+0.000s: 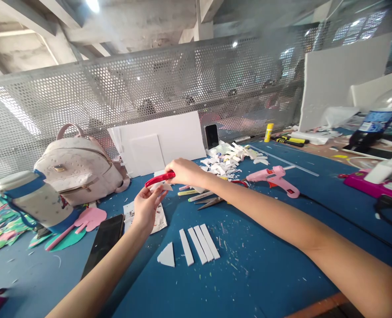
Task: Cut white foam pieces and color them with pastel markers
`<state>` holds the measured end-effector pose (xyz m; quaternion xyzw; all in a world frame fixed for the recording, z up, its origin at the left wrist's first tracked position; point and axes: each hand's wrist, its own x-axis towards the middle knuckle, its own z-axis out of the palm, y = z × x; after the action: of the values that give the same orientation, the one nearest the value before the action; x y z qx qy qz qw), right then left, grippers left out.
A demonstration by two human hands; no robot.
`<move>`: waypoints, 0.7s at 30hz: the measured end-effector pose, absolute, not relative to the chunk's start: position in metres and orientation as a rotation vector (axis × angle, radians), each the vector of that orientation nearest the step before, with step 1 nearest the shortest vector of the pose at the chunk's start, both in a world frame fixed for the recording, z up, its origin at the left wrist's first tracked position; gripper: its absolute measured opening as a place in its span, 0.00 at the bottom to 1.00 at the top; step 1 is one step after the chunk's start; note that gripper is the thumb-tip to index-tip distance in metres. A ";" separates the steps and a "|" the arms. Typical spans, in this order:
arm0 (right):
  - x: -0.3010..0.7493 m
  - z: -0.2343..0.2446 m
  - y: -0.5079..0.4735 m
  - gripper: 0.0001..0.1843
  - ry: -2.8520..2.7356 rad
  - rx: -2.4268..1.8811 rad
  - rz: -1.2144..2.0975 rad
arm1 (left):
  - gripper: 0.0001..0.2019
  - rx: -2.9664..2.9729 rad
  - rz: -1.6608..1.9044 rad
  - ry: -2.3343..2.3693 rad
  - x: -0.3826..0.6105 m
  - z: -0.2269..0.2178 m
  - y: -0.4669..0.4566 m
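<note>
My right hand (182, 171) is closed round a red-handled cutter (159, 179), held above the blue table. My left hand (146, 205) pinches a small white foam piece (162, 187) just under the cutter's tip. Below the hands, several white foam strips (199, 244) lie side by side on the blue mat (249, 265), with a white foam triangle (167, 256) to their left. A sheet of paper (159, 221) lies beneath my left hand.
A pink glue gun (275, 178), scissors (212, 202) and a heap of white scraps (229, 160) lie behind my right arm. A pale backpack (79, 168), a bottle (36, 201), a dark phone (104, 243) and white boards (159, 141) stand left and behind.
</note>
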<state>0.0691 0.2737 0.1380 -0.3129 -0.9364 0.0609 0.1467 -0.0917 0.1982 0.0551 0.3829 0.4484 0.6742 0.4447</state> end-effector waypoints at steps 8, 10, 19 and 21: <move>0.066 0.134 0.277 0.12 -2.729 -0.772 0.233 | 0.16 0.766 1.639 1.074 -0.095 0.052 0.203; 0.068 0.136 0.277 0.10 -2.725 -0.704 0.273 | 0.16 0.716 1.624 1.070 -0.096 0.051 0.205; 0.076 0.141 0.285 0.06 -2.748 -0.491 0.445 | 0.16 0.651 1.606 1.067 -0.094 0.054 0.204; 0.075 0.139 0.287 0.05 -2.748 -0.504 0.410 | 0.17 0.661 1.607 1.075 -0.095 0.056 0.203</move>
<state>0.0752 0.2870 0.1391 -0.1764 -0.9609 0.1435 0.1583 -0.0953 0.2033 0.0556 0.2760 0.4487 0.6708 0.5220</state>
